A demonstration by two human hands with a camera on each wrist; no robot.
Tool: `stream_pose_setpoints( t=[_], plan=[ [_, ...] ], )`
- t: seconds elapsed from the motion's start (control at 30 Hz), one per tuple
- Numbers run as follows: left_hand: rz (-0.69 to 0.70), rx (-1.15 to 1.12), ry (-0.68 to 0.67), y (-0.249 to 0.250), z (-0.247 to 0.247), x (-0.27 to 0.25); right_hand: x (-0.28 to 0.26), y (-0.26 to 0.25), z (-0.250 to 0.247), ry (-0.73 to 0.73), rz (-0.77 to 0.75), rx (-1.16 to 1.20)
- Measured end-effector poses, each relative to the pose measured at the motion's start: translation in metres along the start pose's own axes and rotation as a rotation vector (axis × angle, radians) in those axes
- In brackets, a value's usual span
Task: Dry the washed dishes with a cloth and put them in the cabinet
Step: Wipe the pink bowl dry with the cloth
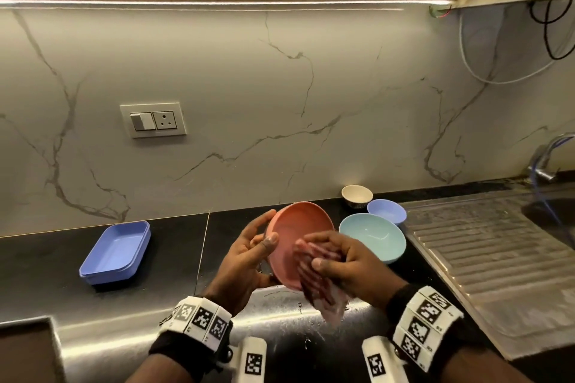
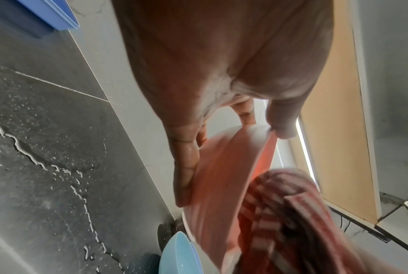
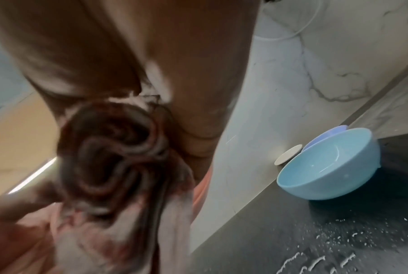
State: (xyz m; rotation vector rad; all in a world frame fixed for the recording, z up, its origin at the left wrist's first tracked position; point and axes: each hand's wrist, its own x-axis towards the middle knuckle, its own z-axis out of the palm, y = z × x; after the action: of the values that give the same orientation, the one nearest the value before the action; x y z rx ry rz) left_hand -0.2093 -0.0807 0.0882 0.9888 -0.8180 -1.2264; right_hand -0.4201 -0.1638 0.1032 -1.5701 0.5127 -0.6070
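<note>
Switch + socket plate (image 1: 153,120) mounted on marble wall (image 1: 280,87); light strip (image 1: 217,2) fixed above; faucet (image 1: 546,162) seen at right; cables (image 1: 550,28) hung top right.

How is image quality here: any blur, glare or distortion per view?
Head view: sharp overall, wide-angle bending of the LED strip, which glares; cloth slightly motion-blurred. Left wrist view: pink bowl fairly clear, cloth smeared. Right wrist view: cloth and right hand heavily blurred; light blue bowl sharper.

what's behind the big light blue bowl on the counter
Behind the light blue bowl sit a smaller lavender bowl and a cream cup near the wall. The lavender bowl's lower side is covered by the blue one.
</note>
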Motion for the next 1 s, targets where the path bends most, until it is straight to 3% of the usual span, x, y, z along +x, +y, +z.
stream_pose_setpoints(
  t=[0.07, 0.17, 0.3, 0.37, 0.47, 0.6, 0.7, 0.8, 0.87, 1.0],
  plan=[
    [0.003, 0.026, 0.022, 0.001, -0.001, -0.001, 0.001, 0.0, -0.005, 0.156, -0.134, -0.125],
    [-0.017, 0.067, 0.043, 0.001, 0.002, -0.003, 0.009, 0.002, -0.008, 0.333, -0.388, -0.548],
    [-0.059, 0.121, 0.023, -0.001, 0.009, -0.006, 0.023, 0.001, 0.001, 0.269, -0.699, -1.23],
    [-0.061, 0.162, 0.012, -0.003, 0.014, -0.009, 0.028, 0.008, 0.003, 0.183, -0.763, -1.513],
    [-0.051, 0.195, 0.034, -0.005, 0.018, -0.014, 0.024, 0.025, 0.003, 0.146, -0.609, -1.655],
    [-0.011, 0.229, 0.066, -0.004, 0.019, -0.016, 0.008, 0.042, 0.025, 0.103, -0.166, -1.37],
    [-0.013, 0.207, 0.095, -0.009, 0.021, -0.017, 0.003, 0.043, 0.036, 0.029, 0.085, -0.985],
    [-0.008, 0.156, 0.101, -0.017, 0.018, -0.018, 0.002, 0.037, 0.036, -0.003, 0.15, -0.321],
    [-0.009, 0.122, 0.1, -0.02, 0.015, -0.019, 0.001, 0.031, 0.031, 0.078, 0.172, -0.002],
    [-0.003, 0.101, 0.086, -0.023, 0.008, -0.022, 0.008, 0.027, 0.02, 0.392, 0.137, 0.278]
  ],
)
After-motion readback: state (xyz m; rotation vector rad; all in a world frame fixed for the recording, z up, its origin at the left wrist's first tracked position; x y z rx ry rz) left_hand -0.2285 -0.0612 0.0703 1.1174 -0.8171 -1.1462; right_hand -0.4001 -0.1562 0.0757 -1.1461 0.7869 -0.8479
